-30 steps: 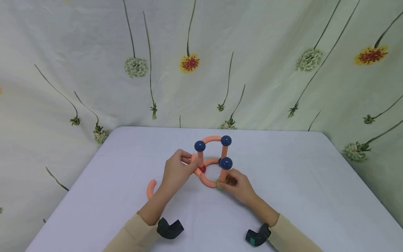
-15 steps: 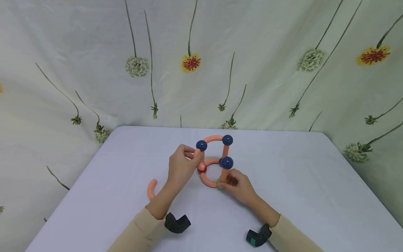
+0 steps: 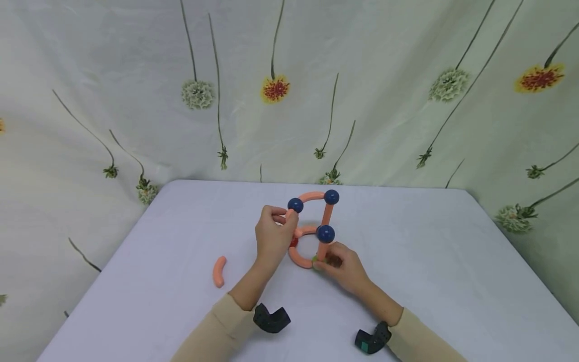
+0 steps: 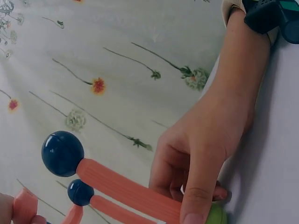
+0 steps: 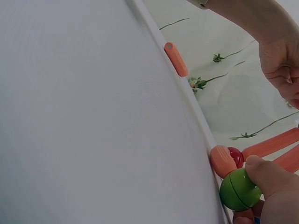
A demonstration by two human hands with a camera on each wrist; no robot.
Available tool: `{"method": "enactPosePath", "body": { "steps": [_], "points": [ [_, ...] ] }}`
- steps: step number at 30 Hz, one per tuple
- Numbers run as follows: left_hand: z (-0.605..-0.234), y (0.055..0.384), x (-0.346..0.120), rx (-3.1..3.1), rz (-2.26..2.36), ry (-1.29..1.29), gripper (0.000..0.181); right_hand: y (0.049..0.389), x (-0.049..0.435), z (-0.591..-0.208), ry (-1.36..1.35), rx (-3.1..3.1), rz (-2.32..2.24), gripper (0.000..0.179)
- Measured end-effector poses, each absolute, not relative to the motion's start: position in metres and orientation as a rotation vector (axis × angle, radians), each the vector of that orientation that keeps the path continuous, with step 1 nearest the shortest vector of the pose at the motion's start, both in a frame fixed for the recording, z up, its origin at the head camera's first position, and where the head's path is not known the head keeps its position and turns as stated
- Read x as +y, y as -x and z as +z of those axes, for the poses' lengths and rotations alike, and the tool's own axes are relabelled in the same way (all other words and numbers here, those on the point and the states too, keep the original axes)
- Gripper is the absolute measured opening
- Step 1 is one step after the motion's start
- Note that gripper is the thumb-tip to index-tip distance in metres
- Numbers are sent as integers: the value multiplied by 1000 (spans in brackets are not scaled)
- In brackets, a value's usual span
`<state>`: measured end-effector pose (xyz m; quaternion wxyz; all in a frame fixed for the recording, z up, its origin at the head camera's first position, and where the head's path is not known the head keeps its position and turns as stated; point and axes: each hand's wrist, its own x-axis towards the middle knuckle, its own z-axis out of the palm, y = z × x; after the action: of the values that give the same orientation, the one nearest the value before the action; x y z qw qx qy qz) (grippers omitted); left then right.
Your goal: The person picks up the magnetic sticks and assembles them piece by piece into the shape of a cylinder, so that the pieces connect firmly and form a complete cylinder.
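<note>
A frame of orange rods and coloured balls stands mid-table. Its upper blue balls are a left one (image 3: pixel 295 205), a back one (image 3: pixel 331 196) and a front one (image 3: pixel 325 234). My left hand (image 3: pixel 271 239) pinches an orange rod (image 4: pixel 25 207) between thumb and fingers, right by the left blue ball, overlapping the upright there. Below it a red ball (image 5: pixel 237 157) joins the curved base rods. My right hand (image 3: pixel 346 266) grips the green ball (image 5: pixel 239 189) at the front base corner, under the front upright (image 4: pixel 126 186). The fingers partly cover that ball.
One loose curved orange rod (image 3: pixel 219 271) lies on the white table (image 3: pixel 149 301), left of my left forearm. A flower-printed cloth (image 3: pixel 380 100) hangs behind the table's far edge. Black devices are strapped at both wrists.
My left hand has moved right and slightly up with the rod, from beside the red ball to the left blue ball. The left and back blue balls shifted slightly right and up. My right hand stays put.
</note>
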<state>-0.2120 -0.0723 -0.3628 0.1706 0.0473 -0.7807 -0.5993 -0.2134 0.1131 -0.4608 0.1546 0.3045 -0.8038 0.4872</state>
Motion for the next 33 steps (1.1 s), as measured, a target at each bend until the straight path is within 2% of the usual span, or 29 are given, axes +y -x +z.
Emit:
{"method": "enactPosePath", "body": {
  "steps": [26, 33],
  "points": [
    [-376, 215, -35, -1862, -1913, -219, 22, 215, 114, -464, -886, -2315, 1354, 15],
    [-374, 212, -29, -1806, -1971, -221, 25, 215, 114, -464, -882, -2298, 1335, 16]
  ]
}}
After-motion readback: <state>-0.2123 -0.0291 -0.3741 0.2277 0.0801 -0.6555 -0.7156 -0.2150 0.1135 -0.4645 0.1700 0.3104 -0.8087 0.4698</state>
